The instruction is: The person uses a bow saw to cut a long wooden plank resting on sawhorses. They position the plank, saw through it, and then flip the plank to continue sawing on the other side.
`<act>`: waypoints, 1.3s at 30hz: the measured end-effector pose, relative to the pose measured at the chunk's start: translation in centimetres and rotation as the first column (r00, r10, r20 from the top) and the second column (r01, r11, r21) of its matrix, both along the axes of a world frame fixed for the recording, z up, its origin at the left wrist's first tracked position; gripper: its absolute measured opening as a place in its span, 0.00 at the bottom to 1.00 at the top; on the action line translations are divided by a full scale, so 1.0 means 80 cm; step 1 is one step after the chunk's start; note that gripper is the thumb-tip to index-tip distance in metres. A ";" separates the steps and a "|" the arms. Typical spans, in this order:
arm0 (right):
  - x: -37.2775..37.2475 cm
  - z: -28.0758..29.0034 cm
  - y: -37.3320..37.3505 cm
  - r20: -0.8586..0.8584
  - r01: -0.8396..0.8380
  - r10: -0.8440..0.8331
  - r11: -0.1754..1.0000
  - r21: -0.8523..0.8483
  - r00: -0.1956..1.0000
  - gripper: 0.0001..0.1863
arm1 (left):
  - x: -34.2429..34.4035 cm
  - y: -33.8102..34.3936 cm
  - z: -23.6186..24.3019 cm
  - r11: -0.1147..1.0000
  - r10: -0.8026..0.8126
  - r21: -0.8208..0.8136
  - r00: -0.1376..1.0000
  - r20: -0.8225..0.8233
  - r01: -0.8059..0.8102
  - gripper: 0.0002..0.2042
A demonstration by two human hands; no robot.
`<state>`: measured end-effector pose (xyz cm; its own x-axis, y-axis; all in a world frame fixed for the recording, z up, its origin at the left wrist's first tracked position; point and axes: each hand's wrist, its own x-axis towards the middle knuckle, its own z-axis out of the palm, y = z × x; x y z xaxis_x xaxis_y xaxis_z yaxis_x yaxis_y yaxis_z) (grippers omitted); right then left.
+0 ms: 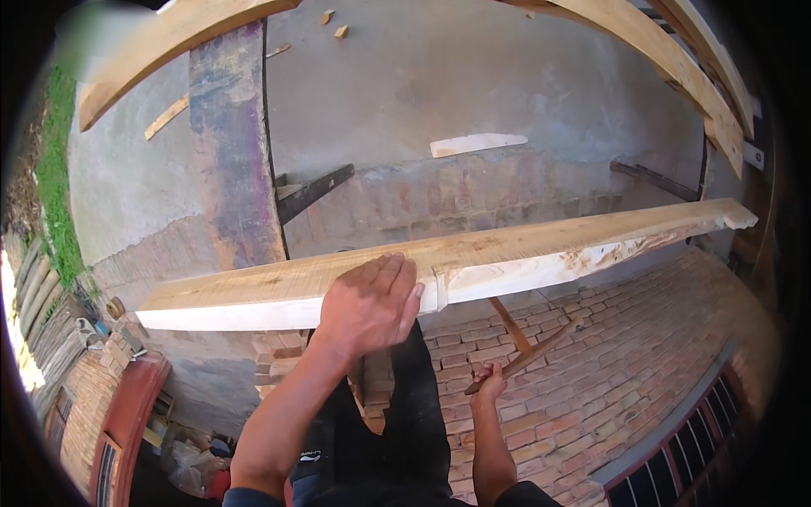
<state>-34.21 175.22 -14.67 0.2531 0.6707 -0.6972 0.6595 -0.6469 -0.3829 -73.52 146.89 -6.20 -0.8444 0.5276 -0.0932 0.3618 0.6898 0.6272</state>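
Observation:
A long, pale wooden beam (524,248) runs across the view, tilted up toward the right, with a rough, bark-marked edge at its right part. My left hand (372,304) is closed over its near edge, fingers bent on the top face and thumb at the front. Just right of that thumb, a narrow notch marks the beam's side. Below the beam, my right hand (487,384) grips the lower end of the wooden arm of a frame saw (541,348). The saw's crossbar goes up behind the beam. I cannot make out its blade.
Beyond the beam is a concrete floor with a white offcut (479,144) and small wood scraps (341,32). A stained board (228,144) lies at left. Curved timbers (650,42) arch along the top. Brick paving (608,372) and a barred window (684,448) are at right.

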 end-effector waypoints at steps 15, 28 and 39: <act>0.004 0.011 0.035 -0.003 0.020 -0.020 0.999 -0.043 1.000 0.17 | -0.012 -0.001 -0.001 1.000 -0.021 0.009 0.999 0.027 0.021 0.16; 0.022 0.020 0.038 0.088 0.004 -0.004 1.000 0.000 0.996 0.17 | -0.024 0.001 -0.001 0.999 -0.036 0.027 0.995 0.094 0.034 0.21; 0.056 0.033 0.075 0.116 0.021 -0.013 0.998 -0.067 0.993 0.20 | -0.034 -0.003 0.001 0.986 -0.155 -0.030 0.963 0.219 0.165 0.25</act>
<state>-29.73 181.23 -12.02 0.3456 0.6174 -0.7067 0.6850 -0.6807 -0.2597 -76.20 146.62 -6.09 -0.7066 0.6447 -0.2919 0.3295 0.6647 0.6705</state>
